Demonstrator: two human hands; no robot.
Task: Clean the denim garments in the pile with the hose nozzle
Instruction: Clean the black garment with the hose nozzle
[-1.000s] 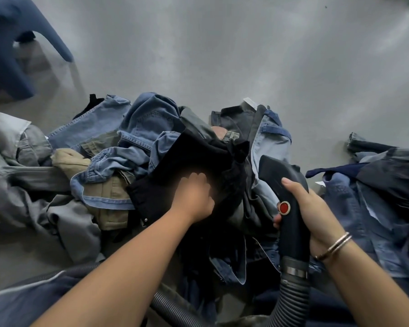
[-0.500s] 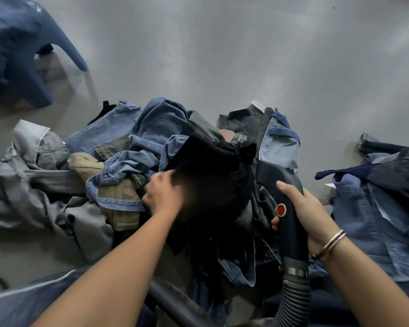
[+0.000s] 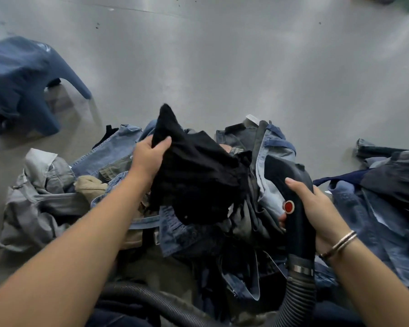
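Your hose nozzle (image 3: 291, 199) sits at the right of the pile, its dark head angled up toward the light blue jeans (image 3: 273, 156), red button facing you. Your right hand (image 3: 316, 208) is wrapped around its handle, fingers curled over the top, much as it was half a second ago. Below the grip, the ribbed hose (image 3: 293, 300) drops out of view at the bottom edge, and a second stretch of it curves across the lower middle.

The change is on the other side. Your left hand (image 3: 149, 156) has risen from low on the pile and now grips the black garment (image 3: 196, 180) near its upper edge, thumb pinched over the cloth. A peak of the fabric stands above your fingers, and the rest hangs bunched over the heap, just left of the nozzle head.

Under it lies the denim pile (image 3: 175, 232): blue jeans, a tan piece (image 3: 90, 185), grey garments (image 3: 40, 204) spreading left. More blue denim (image 3: 376, 208) lies to the right. A blue stool (image 3: 21, 83) stands on the grey floor (image 3: 222, 67) at upper left, lower in view than before.
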